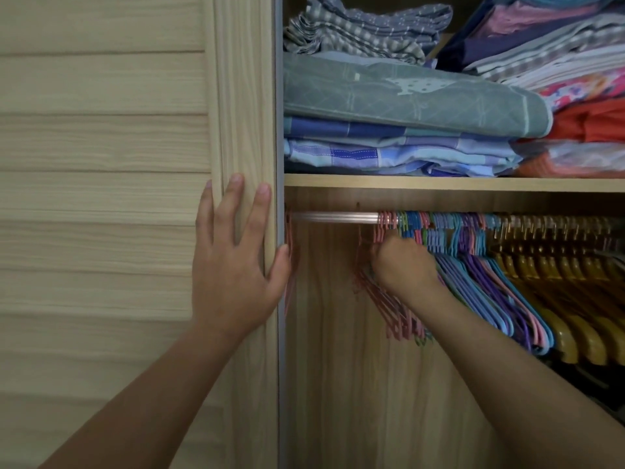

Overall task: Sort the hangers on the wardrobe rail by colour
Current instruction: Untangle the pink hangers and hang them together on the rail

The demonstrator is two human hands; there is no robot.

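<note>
A metal rail [334, 217] runs under the wardrobe shelf, bare at its left end. Hangers crowd it from the middle rightward: pink hangers [394, 309] first, then blue and purple hangers [483, 286], then yellow hangers [571, 333] at the far right. My right hand [404, 264] is curled around the necks of the pink hangers just below the rail; its fingers are hidden behind the hand. My left hand [233, 262] lies flat with straight fingers on the sliding door's edge [250, 130], its thumb wrapped round the edge.
Folded linens [406, 96] are stacked on the shelf [439, 182] above the rail. The slatted wooden door fills the left half of the view. Another pink hanger [288, 265] shows just behind the door edge. Wooden back panel [338, 384] lies below the rail.
</note>
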